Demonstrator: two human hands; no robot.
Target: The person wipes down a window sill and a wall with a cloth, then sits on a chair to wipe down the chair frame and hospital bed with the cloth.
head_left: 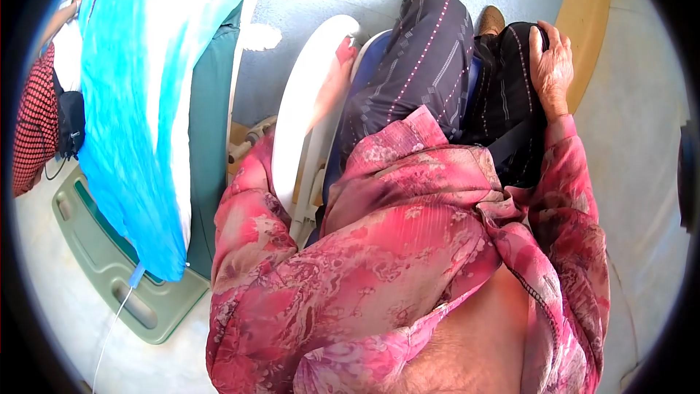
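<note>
Seated person, hands on chair and knee

Near: pink floral sleeves. L hand (pixel 341 66) rests on the white armrest (pixel 306 102), fingers hidden, grip can't tell. R hand (pixel 550 66) lies flat w/ fingers spread on the dark patterned trousers (pixel 430 58) at the knee, holding nothing. Far left: bed w/ blue sheet (pixel 124 102).
</note>
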